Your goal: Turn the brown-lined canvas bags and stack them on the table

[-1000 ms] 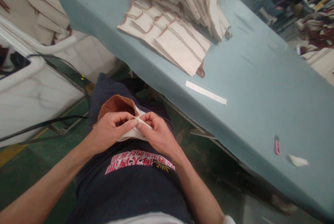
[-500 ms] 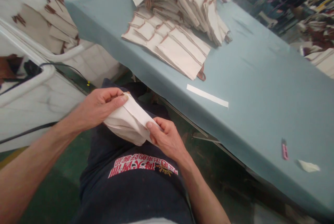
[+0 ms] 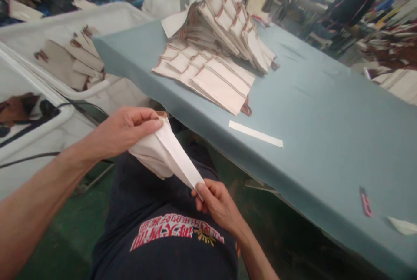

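Above the dark apron (image 3: 179, 258), beside the near edge of the blue-green table (image 3: 329, 141), the person's left hand (image 3: 128, 130) pinched the upper end of a white cloth (image 3: 150, 154) between thumb and fingers. A brown edge (image 3: 161, 115) showed just past those fingertips. Right hand (image 3: 220, 206), lower, pinched the other end of a flat white strip (image 3: 182, 158) between thumb and fingers. Strip ran straight from hand to hand along the cloth; could not tell if it was separate or part of it. Cloth was off the table, bunched loosely under the left hand.

On the table: fanned cream pieces (image 3: 208, 75) with brown edges, a taller pile (image 3: 224, 23) just behind them. Loose strip (image 3: 256, 134) lay flat, in front of the pieces and apart from them. Pink cutter (image 3: 365, 201) sat farther right, pale scrap (image 3: 403, 225) near it. At left, a white bin (image 3: 127, 10) held more cream pieces with brown cords.
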The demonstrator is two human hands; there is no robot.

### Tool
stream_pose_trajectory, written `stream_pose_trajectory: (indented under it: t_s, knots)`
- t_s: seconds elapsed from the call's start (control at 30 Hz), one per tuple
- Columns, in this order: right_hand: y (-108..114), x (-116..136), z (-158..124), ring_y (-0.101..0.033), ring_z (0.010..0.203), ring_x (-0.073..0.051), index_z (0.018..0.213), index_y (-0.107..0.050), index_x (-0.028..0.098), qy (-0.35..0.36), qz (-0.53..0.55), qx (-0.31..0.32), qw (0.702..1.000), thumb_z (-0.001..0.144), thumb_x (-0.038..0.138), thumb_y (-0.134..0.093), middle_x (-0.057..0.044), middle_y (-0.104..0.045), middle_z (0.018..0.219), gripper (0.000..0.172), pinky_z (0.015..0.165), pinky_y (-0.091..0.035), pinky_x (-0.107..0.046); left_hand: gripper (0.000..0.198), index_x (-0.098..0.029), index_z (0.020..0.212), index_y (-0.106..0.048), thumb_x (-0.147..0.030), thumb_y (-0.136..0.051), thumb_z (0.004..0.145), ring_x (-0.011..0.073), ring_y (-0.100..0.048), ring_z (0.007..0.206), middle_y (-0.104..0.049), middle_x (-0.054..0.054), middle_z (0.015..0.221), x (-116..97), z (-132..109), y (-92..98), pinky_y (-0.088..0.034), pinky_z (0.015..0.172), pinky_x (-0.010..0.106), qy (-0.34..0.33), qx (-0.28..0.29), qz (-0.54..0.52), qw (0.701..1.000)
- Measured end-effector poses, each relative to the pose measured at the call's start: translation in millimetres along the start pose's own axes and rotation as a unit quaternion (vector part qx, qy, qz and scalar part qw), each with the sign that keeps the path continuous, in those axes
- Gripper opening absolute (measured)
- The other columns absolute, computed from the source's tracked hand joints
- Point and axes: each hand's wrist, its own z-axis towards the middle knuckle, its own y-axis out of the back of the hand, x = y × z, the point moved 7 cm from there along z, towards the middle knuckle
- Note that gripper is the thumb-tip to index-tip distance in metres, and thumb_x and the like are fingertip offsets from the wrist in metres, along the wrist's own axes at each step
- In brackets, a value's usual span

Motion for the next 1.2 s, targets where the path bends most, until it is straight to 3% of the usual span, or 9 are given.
stream_pose_trajectory:
  t_s: [0.2, 0.37, 0.53, 0.67, 0.73, 0.83, 0.93, 1.03, 1.2]
  knots:
    - [-16, -31, -19, -0.053, 0.058, -0.015, 0.101, -0.080, 0.018, -0.001, -0.025, 0.011, 1.000, 0.108, 0.087, -0.048, -0.002, -0.069, 0.070, 0.076, 0.059, -0.039, -0.029, 0.038, -0.021, 0.073, -0.074, -0.056, -0.072, 0.087, 0.0147, -0.052, 0.062, -0.067, 0.000, 0.074, -14, -3, -10.2, -0.041, 0.055, 0.023, -0.060, 0.022, 0.010, 0.998]
    - [-17, -33, -22, -0.066, 0.068, -0.019, 0.086, -0.075, 0.022, 0.019, -0.138, 0.002, 0.990, 0.117, 0.064, -0.047, -0.003, -0.073, 0.073, 0.059, 0.072, -0.045, -0.032, 0.038, -0.021, 0.065, -0.068, -0.046, -0.067, 0.093, 0.0120, -0.044, 0.055, -0.056, -0.003, 0.065, -24, -8, -11.5, -0.036, 0.051, 0.023, -0.107, 0.041, 0.032, 0.993]
    - [-23, -28, -15, -0.072, 0.074, -0.022, 0.080, -0.069, 0.023, 0.041, -0.257, 0.019, 0.965, 0.118, 0.045, -0.046, -0.004, -0.077, 0.078, 0.049, 0.075, -0.043, -0.033, 0.038, -0.020, 0.068, -0.071, -0.043, -0.066, 0.098, 0.0120, -0.051, 0.058, -0.066, -0.001, 0.072, -32, -15, -15.6, -0.038, 0.052, 0.023, -0.149, 0.052, 0.061, 0.986]
    - [-12, -30, -15, -0.084, 0.098, -0.029, 0.114, -0.078, 0.021, -0.013, -0.399, 0.031, 0.916, 0.109, 0.029, -0.062, -0.010, -0.087, 0.102, 0.018, 0.082, -0.048, -0.033, 0.036, -0.020, 0.071, -0.073, -0.042, -0.065, 0.098, 0.0120, -0.051, 0.055, -0.065, -0.003, 0.065, -30, -22, -17.7, -0.038, 0.053, 0.023, -0.152, 0.065, 0.076, 0.983]
    - [9, -26, -19, -0.085, 0.109, -0.034, 0.138, -0.073, 0.017, -0.063, -0.453, 0.013, 0.889, 0.104, 0.023, -0.068, -0.014, -0.088, 0.109, 0.035, 0.087, -0.051, -0.035, 0.035, -0.020, 0.075, -0.076, -0.043, -0.064, 0.098, 0.0120, -0.050, 0.054, -0.065, -0.003, 0.062, -29, -26, -16.9, -0.038, 0.052, 0.022, -0.151, 0.072, 0.081, 0.983]
    - [36, 6, -26, -0.084, 0.111, -0.034, 0.145, -0.069, 0.015, -0.047, -0.443, -0.038, 0.895, 0.111, 0.027, -0.060, -0.015, -0.087, 0.112, 0.038, 0.091, -0.055, -0.039, 0.034, -0.020, 0.078, -0.079, -0.041, -0.063, 0.099, 0.0125, -0.054, 0.055, -0.068, -0.003, 0.063, -32, -31, -16.3, -0.039, 0.052, 0.022, -0.151, 0.090, 0.091, 0.980]
    - [42, 68, -29, -0.082, 0.108, -0.027, 0.143, -0.069, 0.021, 0.100, -0.316, -0.098, 0.938, 0.114, 0.037, -0.060, -0.009, -0.086, 0.116, 0.034, 0.095, -0.059, -0.038, 0.034, -0.019, 0.082, -0.080, -0.039, -0.061, 0.102, 0.0139, -0.061, 0.062, -0.073, -0.002, 0.069, -39, -35, -17.1, -0.043, 0.057, 0.022, -0.160, 0.106, 0.097, 0.977]
    - [30, 134, -24, -0.081, 0.115, -0.025, 0.143, -0.068, 0.025, 0.282, -0.216, -0.109, 0.929, 0.106, 0.047, -0.077, -0.008, -0.085, 0.126, 0.044, 0.105, -0.061, -0.038, 0.035, -0.020, 0.081, -0.079, -0.038, -0.061, 0.105, 0.0152, -0.066, 0.071, -0.074, -0.002, 0.074, -50, -40, -19.5, -0.046, 0.062, 0.021, -0.186, 0.119, 0.085, 0.972]
    - [-12, 198, 7, -0.075, 0.135, -0.028, 0.152, -0.062, 0.023, 0.457, -0.191, 0.036, 0.868, 0.095, 0.063, -0.088, -0.012, -0.078, 0.147, 0.074, 0.118, -0.059, -0.041, 0.036, -0.020, 0.080, -0.078, -0.033, -0.060, 0.109, 0.0125, -0.065, 0.071, -0.070, -0.004, 0.071, -66, -55, -20.3, -0.043, 0.062, 0.018, -0.195, 0.138, 0.056, 0.969]
